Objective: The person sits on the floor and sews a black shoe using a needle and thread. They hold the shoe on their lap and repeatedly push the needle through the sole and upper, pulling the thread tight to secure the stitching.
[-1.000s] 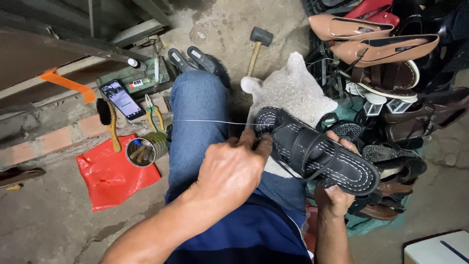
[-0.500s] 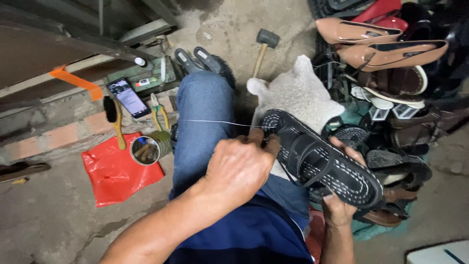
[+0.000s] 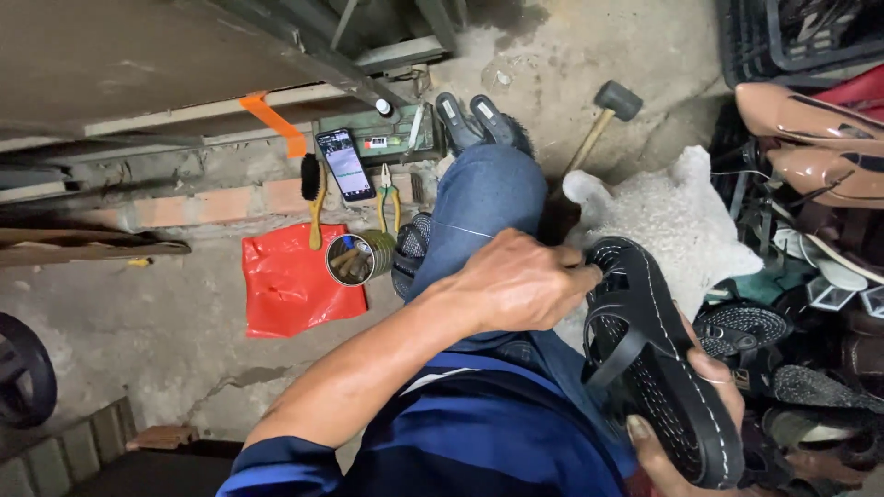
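left hand (image 3: 520, 281) slid onto black white-stitched sandal (image 3: 658, 359); thread slackened.

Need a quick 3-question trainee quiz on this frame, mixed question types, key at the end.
1. True or false: the left hand pinches the rim of the black sandal.
2. Which hand supports the sandal from below? A) right hand B) left hand C) neither
3. Fill in: the metal tin of tools rests on a ____ plastic bag.

Key: 1 true. 2 A. 3 red.
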